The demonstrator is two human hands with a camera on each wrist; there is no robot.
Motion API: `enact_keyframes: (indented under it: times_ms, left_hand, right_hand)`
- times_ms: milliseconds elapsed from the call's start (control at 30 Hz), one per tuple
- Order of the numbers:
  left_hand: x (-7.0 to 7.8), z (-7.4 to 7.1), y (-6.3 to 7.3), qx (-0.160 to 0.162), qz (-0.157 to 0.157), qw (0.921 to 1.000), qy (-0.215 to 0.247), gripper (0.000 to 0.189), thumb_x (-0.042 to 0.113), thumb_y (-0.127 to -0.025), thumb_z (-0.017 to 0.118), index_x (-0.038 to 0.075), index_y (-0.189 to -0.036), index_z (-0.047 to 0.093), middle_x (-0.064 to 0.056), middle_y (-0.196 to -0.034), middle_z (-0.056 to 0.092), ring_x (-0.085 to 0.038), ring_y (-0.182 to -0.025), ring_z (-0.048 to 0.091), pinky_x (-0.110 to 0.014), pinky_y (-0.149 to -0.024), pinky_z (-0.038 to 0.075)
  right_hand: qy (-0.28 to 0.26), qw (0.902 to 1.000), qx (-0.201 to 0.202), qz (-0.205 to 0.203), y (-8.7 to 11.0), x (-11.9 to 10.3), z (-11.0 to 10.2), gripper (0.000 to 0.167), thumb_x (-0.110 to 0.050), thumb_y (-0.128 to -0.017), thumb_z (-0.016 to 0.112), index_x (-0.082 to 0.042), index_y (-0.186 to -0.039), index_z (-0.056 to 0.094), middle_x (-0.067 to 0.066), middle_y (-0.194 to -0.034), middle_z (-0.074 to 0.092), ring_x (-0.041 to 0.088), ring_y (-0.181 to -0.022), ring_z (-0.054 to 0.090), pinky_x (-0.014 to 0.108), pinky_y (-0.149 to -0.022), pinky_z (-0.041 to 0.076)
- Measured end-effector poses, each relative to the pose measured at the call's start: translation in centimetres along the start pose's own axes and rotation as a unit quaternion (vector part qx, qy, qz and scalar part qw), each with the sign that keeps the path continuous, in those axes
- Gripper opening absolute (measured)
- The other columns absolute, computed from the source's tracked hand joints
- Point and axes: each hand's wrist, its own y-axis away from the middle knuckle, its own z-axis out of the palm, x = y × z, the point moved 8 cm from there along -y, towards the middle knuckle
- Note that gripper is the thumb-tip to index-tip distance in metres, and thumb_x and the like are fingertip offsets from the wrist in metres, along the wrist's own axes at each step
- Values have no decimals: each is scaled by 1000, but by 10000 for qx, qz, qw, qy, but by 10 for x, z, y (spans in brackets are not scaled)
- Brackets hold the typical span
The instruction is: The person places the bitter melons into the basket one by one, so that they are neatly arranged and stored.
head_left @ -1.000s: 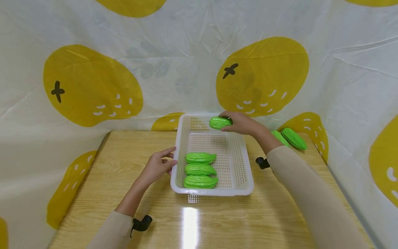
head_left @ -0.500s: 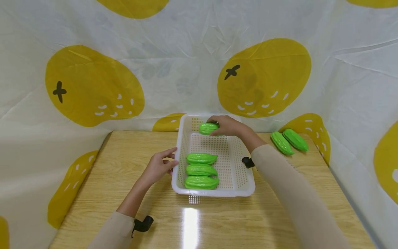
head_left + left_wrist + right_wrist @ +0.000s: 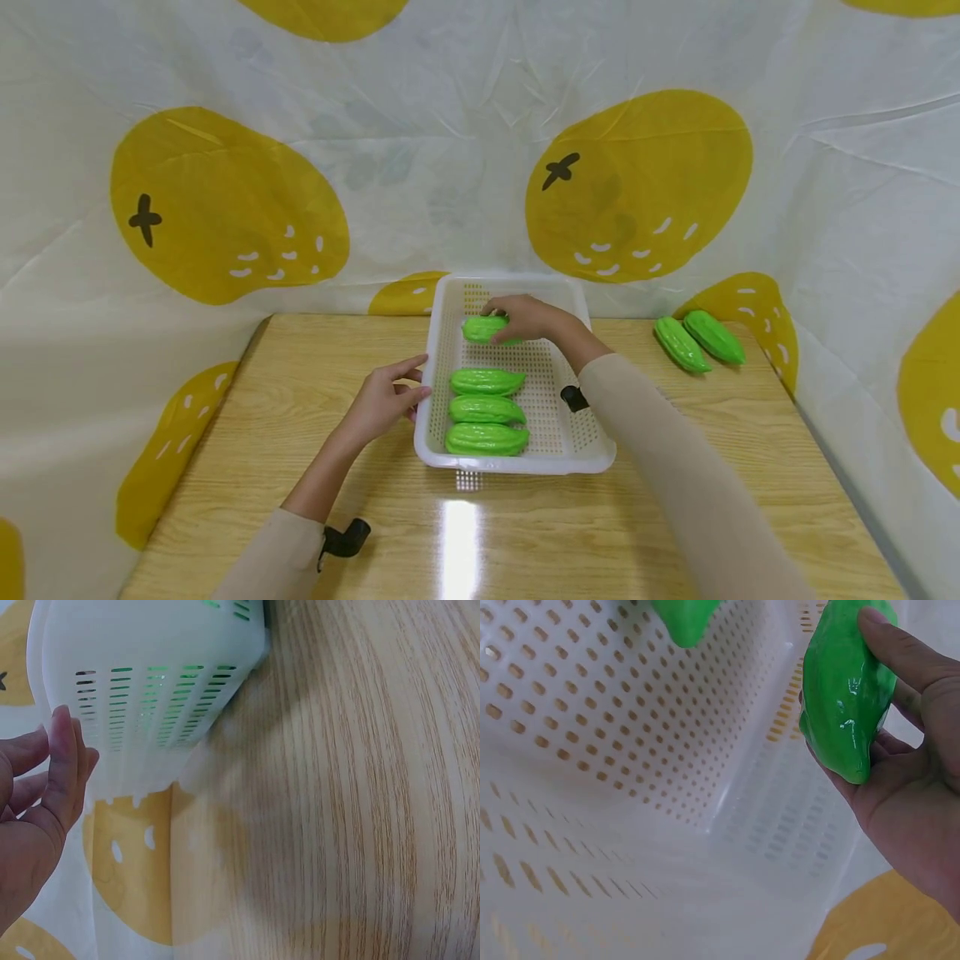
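My right hand (image 3: 527, 318) holds a bright green, ridged bitter melon (image 3: 477, 329) over the far part of the white plastic basket (image 3: 517, 465). In the right wrist view the thumb lies along one side of this bitter melon (image 3: 847, 697), its pointed end towards the palm, with fingers behind. Three more lie in a column in the near left of the basket: one in front (image 3: 486, 439), one in the middle (image 3: 486, 409) and one behind (image 3: 487, 382). At the left rim my left hand (image 3: 378, 404) touches the basket with its fingertips, also in the left wrist view.
Two more bitter melons, one nearer (image 3: 681, 343) and one behind it (image 3: 714, 337), lie at the back right of the wooden table (image 3: 315, 358). A white cloth (image 3: 435, 192) with yellow fruit prints hangs behind the table.
My right hand has carried the bitter melon left and lower into the basket, towards the row of three. My left hand stays at the left rim.
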Motion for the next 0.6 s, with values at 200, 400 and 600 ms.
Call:
enact_keyframes:
  times_ms: [200, 400, 600]
  left_hand:
    - [0, 1, 0, -59, -3, 10000, 11, 60, 3, -98, 69, 5, -154, 48, -25, -125, 62, -17, -78, 71, -50, -66, 65]
    - [1, 1, 0, -44, 10, 10000, 12, 60, 3, -98, 69, 5, -154, 47, -25, -125, 62, -18, -79, 72, -49, -65, 65]
    - [2, 1, 1, -52, -10, 10000, 1, 60, 3, -99, 68, 4, -155, 47, -25, -126, 61, -17, -79, 71, -37, -61, 65]
  right_hand:
    - [78, 9999, -134, 23, -4, 6, 16, 51, -26, -96, 76, -13, -142, 58, 14, -146, 58, 34, -138, 52, 51, -114, 48]
    - [94, 9998, -155, 8, -9, 9, 25, 50, -27, -97, 75, -13, -142, 59, 14, -145, 58, 33, -137, 53, 50, -114, 48]
    - [221, 9994, -270, 22, -10, 11, 33, 49, -28, -100, 71, -10, -144, 58, 12, -147, 58, 33, -138, 53, 48, -115, 47]
